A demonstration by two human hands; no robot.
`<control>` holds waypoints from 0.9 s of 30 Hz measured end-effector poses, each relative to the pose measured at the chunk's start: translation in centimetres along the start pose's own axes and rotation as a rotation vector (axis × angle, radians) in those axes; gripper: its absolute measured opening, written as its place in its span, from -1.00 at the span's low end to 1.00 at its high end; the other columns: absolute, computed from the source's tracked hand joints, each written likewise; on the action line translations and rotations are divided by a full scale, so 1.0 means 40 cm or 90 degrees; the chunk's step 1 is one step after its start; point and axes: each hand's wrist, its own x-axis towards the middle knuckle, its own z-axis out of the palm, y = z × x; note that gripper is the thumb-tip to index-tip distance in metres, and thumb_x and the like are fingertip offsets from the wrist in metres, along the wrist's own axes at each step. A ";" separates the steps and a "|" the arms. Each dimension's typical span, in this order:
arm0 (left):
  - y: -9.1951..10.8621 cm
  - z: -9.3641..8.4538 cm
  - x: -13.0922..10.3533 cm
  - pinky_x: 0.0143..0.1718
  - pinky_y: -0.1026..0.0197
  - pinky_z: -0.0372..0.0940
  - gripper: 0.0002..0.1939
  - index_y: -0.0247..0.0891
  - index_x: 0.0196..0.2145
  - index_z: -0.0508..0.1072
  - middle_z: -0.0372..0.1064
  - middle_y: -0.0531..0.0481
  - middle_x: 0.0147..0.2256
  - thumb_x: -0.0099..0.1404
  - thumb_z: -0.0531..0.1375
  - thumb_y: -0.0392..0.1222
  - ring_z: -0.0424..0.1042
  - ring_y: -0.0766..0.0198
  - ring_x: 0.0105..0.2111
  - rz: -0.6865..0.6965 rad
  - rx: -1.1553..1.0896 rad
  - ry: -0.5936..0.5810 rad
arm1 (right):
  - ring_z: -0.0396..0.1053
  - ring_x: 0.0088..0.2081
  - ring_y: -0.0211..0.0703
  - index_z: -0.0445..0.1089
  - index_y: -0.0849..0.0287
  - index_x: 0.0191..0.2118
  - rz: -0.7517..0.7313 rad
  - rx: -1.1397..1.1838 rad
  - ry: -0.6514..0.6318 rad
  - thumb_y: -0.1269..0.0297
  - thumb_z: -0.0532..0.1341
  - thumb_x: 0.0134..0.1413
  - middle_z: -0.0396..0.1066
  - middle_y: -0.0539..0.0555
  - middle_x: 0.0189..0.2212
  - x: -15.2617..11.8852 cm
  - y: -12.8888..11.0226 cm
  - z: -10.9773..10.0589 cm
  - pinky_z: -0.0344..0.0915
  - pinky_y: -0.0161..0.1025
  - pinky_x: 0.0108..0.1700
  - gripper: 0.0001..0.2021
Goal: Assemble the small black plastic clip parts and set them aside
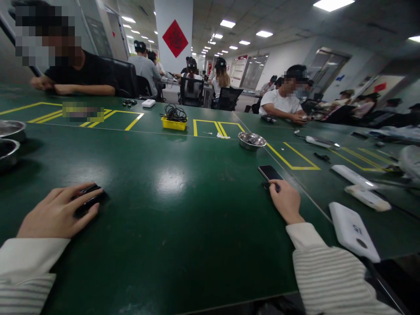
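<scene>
On the left of the green table (pixel 183 210), my left hand (pixel 61 208) rests over a black object (pixel 88 200), its fingers spread across the top. The object looks glossy and is partly covered by the fingers. My right hand (pixel 286 199) is farther right, its fingers closed at a small dark item (pixel 274 187) that is too hidden to name. Just beyond those fingers a dark-screened phone (pixel 269 172) lies flat on the table.
A yellow basket (pixel 174 124) of black cables and a metal bowl (pixel 252 141) stand farther back. Two metal bowls sit at the left edge. White power banks (pixel 354 232) lie at the right. People sit across the table.
</scene>
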 end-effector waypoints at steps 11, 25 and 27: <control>0.361 0.058 0.107 -0.14 0.07 0.23 -0.70 -0.23 -0.14 0.36 0.29 -0.10 -0.11 0.17 0.00 -0.27 0.26 0.13 -0.16 0.290 -0.076 -0.079 | 0.33 -0.31 -0.21 0.38 0.21 -0.32 -0.220 0.190 -0.114 0.41 0.00 0.02 0.38 0.07 -0.33 -0.019 -0.122 0.028 0.21 -0.29 -0.25 -0.79; 0.502 0.127 0.165 -0.16 0.08 0.25 -0.61 -0.35 -0.11 0.24 0.33 -0.13 -0.21 0.06 0.12 -0.32 0.29 0.15 -0.21 0.048 -0.334 -0.132 | 0.23 -0.21 -0.20 0.31 0.20 -0.25 -0.407 0.431 -0.193 0.38 0.11 -0.04 0.32 0.07 -0.29 -0.113 -0.436 0.030 0.17 -0.27 -0.15 -0.83; 0.486 0.124 0.168 -0.21 0.10 0.27 -0.60 -0.31 -0.11 0.25 0.34 -0.11 -0.22 0.04 0.16 -0.26 0.32 0.17 -0.23 0.001 -0.395 -0.150 | 0.22 -0.23 -0.19 0.29 0.20 -0.20 -0.387 0.461 -0.230 0.31 0.18 -0.09 0.31 0.07 -0.27 -0.106 -0.414 0.019 0.17 -0.24 -0.16 -0.75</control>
